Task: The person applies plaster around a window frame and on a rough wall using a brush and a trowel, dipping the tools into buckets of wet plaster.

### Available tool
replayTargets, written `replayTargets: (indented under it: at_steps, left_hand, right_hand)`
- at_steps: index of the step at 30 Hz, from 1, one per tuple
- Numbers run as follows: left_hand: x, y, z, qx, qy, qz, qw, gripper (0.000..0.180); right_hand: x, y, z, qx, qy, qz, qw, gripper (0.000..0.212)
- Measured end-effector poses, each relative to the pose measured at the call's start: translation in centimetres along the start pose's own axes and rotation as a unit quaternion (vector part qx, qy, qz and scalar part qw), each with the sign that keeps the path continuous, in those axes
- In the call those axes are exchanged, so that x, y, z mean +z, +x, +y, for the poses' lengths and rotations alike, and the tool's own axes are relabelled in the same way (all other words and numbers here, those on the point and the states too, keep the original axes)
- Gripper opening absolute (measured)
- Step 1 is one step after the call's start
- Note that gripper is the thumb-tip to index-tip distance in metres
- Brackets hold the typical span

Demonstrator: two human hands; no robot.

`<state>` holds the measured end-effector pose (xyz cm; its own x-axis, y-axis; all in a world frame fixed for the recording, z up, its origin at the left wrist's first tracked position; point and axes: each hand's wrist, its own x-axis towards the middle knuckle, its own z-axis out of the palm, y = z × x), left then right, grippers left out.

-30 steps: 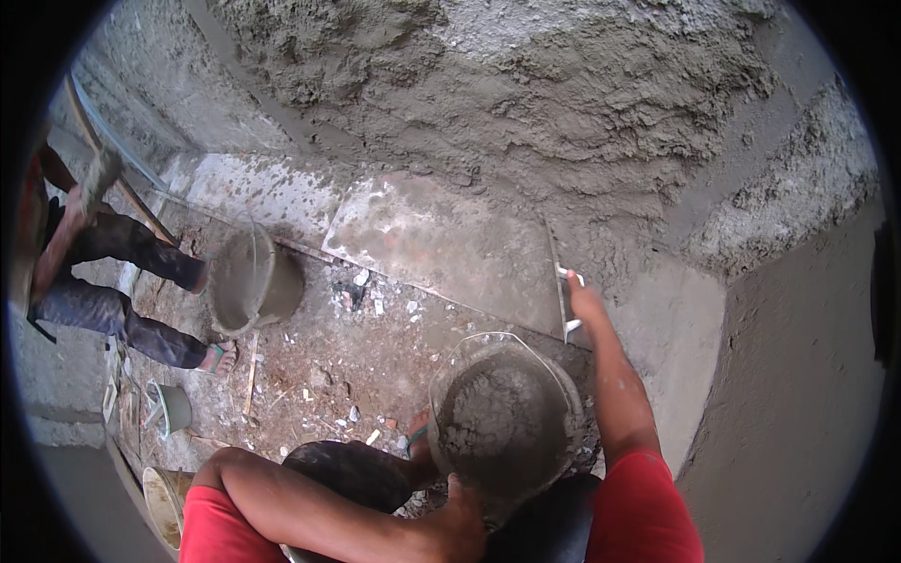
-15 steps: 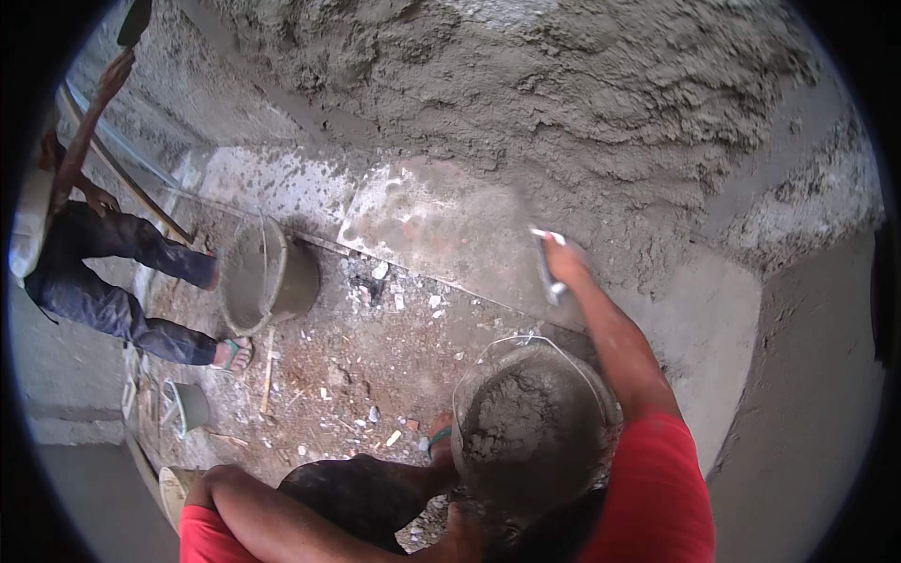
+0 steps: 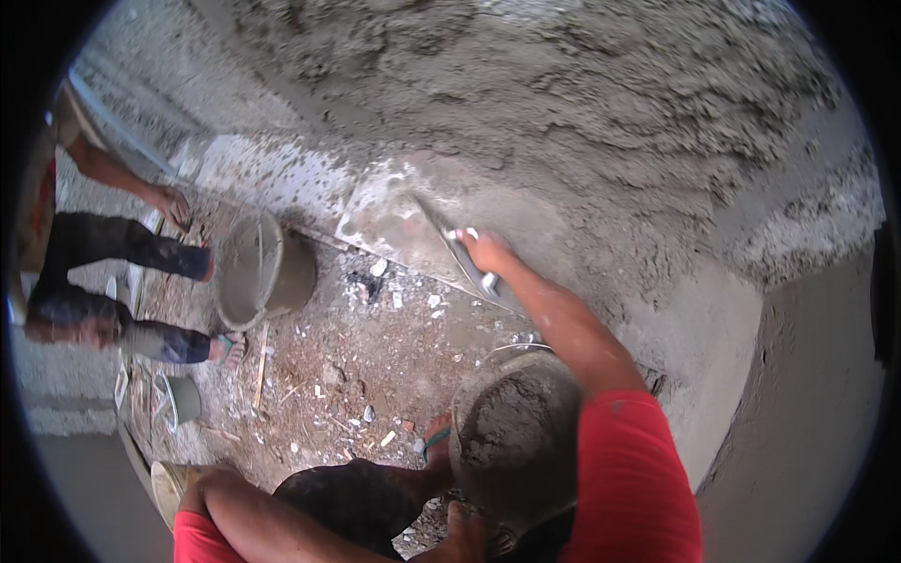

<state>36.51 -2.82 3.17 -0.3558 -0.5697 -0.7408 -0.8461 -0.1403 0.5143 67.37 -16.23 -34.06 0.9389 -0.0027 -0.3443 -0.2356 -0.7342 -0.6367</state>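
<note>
My right hand (image 3: 483, 249) is closed round the handle of a plastering trowel (image 3: 441, 225). The long thin blade stands edge-on to my view, against a smeared slab (image 3: 526, 211) at the foot of the wall. Below my right forearm stands a bucket (image 3: 469, 403) with wet grey mortar (image 3: 516, 418) inside; part of its rim is covered by my arm. My left forearm crosses low in the picture. My left hand (image 3: 462, 533) seems to be beside the bucket, at the lower edge, with its fingers not clearly visible.
Rough wet mortar coats the wall (image 3: 582, 113). A second bucket (image 3: 296, 277) stands left, near a co-worker's legs (image 3: 122, 249). A small pail (image 3: 185, 399) and another container (image 3: 167, 483) are farther left. Rubble litters the ground (image 3: 375, 375). A smooth grey wall (image 3: 807, 375) rises right.
My right hand has swept the trowel leftward along the slab. The co-worker's raised arm has come down, and the tool held up there is out of sight.
</note>
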Motion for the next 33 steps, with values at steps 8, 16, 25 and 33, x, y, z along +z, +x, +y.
replayTargets:
  at_steps: [8, 16, 25, 33]
  left_hand:
    - [-0.4, 0.2, 0.7, 0.003, -0.008, -0.027, 1.000, 0.050]
    - [-2.0, 0.1, 2.1, 0.055, 0.034, -0.023, 0.998, 0.044]
    - [1.0, 1.8, 1.9, 0.064, 0.159, 0.081, 0.982, 0.045]
    - [-0.9, 0.7, 2.5, 0.055, 0.113, -0.035, 0.991, 0.042]
  right_hand:
    - [-10.5, -9.4, 14.5, 0.194, 0.025, 0.161, 0.967, 0.079]
    - [-18.9, -18.5, 21.3, 0.257, 0.245, 0.068, 0.932, 0.073]
    - [-15.6, -30.4, 21.0, 0.092, -0.259, -0.024, 0.961, 0.075]
    - [-20.6, -18.1, 20.6, 0.093, -0.243, 0.093, 0.961, 0.071]
